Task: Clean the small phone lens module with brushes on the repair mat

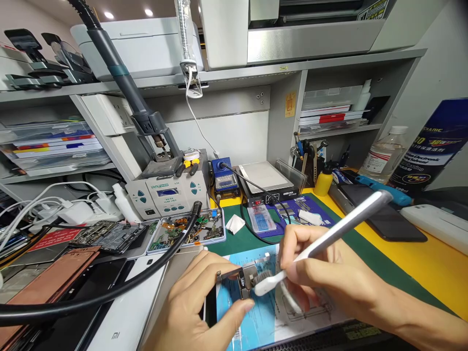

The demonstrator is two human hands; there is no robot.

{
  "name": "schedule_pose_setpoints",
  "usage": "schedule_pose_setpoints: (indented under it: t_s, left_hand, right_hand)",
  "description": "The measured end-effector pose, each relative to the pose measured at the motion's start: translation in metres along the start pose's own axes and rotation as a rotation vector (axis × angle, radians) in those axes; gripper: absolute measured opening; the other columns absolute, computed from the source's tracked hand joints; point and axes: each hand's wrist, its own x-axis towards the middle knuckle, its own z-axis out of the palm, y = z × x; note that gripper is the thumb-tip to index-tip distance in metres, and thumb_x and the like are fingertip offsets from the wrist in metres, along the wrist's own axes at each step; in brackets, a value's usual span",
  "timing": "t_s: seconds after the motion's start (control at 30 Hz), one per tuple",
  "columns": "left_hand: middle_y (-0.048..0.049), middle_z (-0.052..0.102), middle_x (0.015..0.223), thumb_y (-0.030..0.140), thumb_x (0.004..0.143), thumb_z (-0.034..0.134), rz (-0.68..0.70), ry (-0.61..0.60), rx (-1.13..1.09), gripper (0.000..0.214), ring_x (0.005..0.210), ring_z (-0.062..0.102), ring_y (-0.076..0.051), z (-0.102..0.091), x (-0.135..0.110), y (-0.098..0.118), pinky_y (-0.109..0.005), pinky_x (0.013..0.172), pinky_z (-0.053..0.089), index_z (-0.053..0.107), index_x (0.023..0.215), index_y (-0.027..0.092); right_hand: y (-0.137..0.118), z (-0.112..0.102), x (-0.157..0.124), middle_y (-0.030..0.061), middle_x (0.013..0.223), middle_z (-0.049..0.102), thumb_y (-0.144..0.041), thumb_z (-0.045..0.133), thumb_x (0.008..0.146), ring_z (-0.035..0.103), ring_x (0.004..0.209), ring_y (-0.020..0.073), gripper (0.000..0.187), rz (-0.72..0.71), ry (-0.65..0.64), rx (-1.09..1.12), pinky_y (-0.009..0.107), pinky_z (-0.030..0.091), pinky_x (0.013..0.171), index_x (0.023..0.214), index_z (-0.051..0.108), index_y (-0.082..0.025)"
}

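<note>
My left hand (204, 302) is closed on a small circuit board (245, 282) with metal shields, held by its edge between thumb and fingers. In my right hand (321, 268) is a toothbrush (329, 234) with a white and grey handle, gripped like a pen. Its bristles touch or nearly touch the right side of the board. A white, curved piece (291, 298) shows under my right fingers; I cannot tell what it is. Beneath both hands lies a blue and white printed mat (261, 317).
A black hose (146, 278) crosses the left side over several phones (120, 317). Behind the hands are a tray of small parts (188, 229), a hot-air station (168, 192) and a heating plate (268, 180). A dark phone (387, 219) and a clear bottle (383, 153) stand at right.
</note>
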Motion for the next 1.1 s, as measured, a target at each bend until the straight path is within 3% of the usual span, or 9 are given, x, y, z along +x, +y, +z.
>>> schedule_pose_setpoints:
  t_s: [0.1, 0.27, 0.4, 0.53, 0.7, 0.8, 0.97, 1.1]
  left_hand:
    - [0.0020, 0.065, 0.091, 0.012, 0.084, 0.067, -0.006, -0.001, -0.002, 0.020, 0.087, 0.062, -0.013, -0.0007, -0.0003, 0.0008, -0.026, 0.077, 0.052, 0.062, 0.100, 0.023]
    - [0.0013, 0.064, 0.091, 0.014, 0.084, 0.069, -0.009, 0.002, 0.004, 0.019, 0.087, 0.061, -0.014, -0.0013, -0.0007, -0.0011, -0.027, 0.079, 0.052, 0.061, 0.100, 0.023]
    - [0.0016, 0.064, 0.090, 0.011, 0.085, 0.065, 0.000, -0.001, 0.004, 0.019, 0.087, 0.062, -0.013, -0.0006, -0.0008, -0.0019, -0.026, 0.079, 0.052, 0.061, 0.100, 0.023]
    - [0.0007, 0.065, 0.091, 0.016, 0.084, 0.069, -0.004, 0.008, 0.019, 0.020, 0.087, 0.062, -0.015, -0.0005, -0.0015, -0.0009, -0.027, 0.079, 0.053, 0.061, 0.101, 0.023]
    - [0.0007, 0.066, 0.092, 0.013, 0.084, 0.068, -0.002, -0.001, 0.024, 0.020, 0.088, 0.063, -0.015, -0.0004, -0.0020, -0.0008, -0.027, 0.079, 0.053, 0.062, 0.100, 0.023]
    - [-0.0002, 0.066, 0.092, 0.017, 0.084, 0.069, 0.009, 0.007, 0.034, 0.018, 0.089, 0.063, -0.016, -0.0002, -0.0019, -0.0011, -0.028, 0.079, 0.053, 0.062, 0.100, 0.022]
    - [0.0014, 0.066, 0.092, 0.014, 0.083, 0.069, 0.003, 0.001, 0.025, 0.020, 0.088, 0.063, -0.014, -0.0005, -0.0016, -0.0011, -0.026, 0.079, 0.053, 0.062, 0.099, 0.023]
    - [0.0008, 0.066, 0.092, 0.015, 0.084, 0.069, 0.018, 0.004, 0.030, 0.020, 0.088, 0.063, -0.015, -0.0002, -0.0013, -0.0017, -0.027, 0.080, 0.053, 0.062, 0.102, 0.023]
  right_hand:
    - [-0.0009, 0.0005, -0.0001, -0.0008, 0.059, 0.063, -0.018, 0.069, 0.072, 0.056, 0.047, 0.0108, 0.008, 0.049, -0.029, -0.037, 0.019, 0.038, 0.043, 0.071, 0.061, -0.016]
    - [0.0003, -0.0003, 0.0011, -0.0055, 0.047, 0.051, -0.018, 0.065, 0.071, 0.053, 0.044, 0.0105, 0.012, 0.013, 0.016, -0.009, 0.019, 0.037, 0.043, 0.064, 0.056, -0.018]
    - [-0.0005, 0.0007, 0.0002, -0.0013, 0.057, 0.062, -0.019, 0.067, 0.072, 0.056, 0.047, 0.0109, 0.008, 0.058, -0.026, -0.058, 0.020, 0.039, 0.044, 0.069, 0.060, -0.017]
    - [-0.0005, 0.0001, 0.0005, -0.0055, 0.048, 0.052, -0.017, 0.063, 0.072, 0.054, 0.045, 0.0103, 0.010, 0.016, 0.038, -0.016, 0.019, 0.037, 0.043, 0.064, 0.056, -0.018]
    - [0.0004, -0.0010, 0.0022, -0.0030, 0.055, 0.060, -0.015, 0.065, 0.072, 0.053, 0.045, 0.0096, 0.008, 0.050, -0.016, -0.030, 0.019, 0.038, 0.043, 0.067, 0.058, -0.017]
    - [0.0008, -0.0005, 0.0025, -0.0060, 0.047, 0.051, -0.015, 0.063, 0.072, 0.051, 0.044, 0.0097, 0.011, 0.008, 0.036, -0.008, 0.019, 0.038, 0.043, 0.064, 0.056, -0.017]
    - [-0.0010, 0.0019, 0.0006, -0.0038, 0.052, 0.058, -0.015, 0.066, 0.072, 0.051, 0.045, 0.0094, 0.009, 0.042, -0.031, -0.029, 0.019, 0.038, 0.043, 0.067, 0.058, -0.017]
    - [0.0003, 0.0000, 0.0007, -0.0068, 0.046, 0.050, -0.016, 0.064, 0.072, 0.049, 0.043, 0.0095, 0.011, 0.007, 0.009, 0.006, 0.020, 0.038, 0.044, 0.065, 0.055, -0.018]
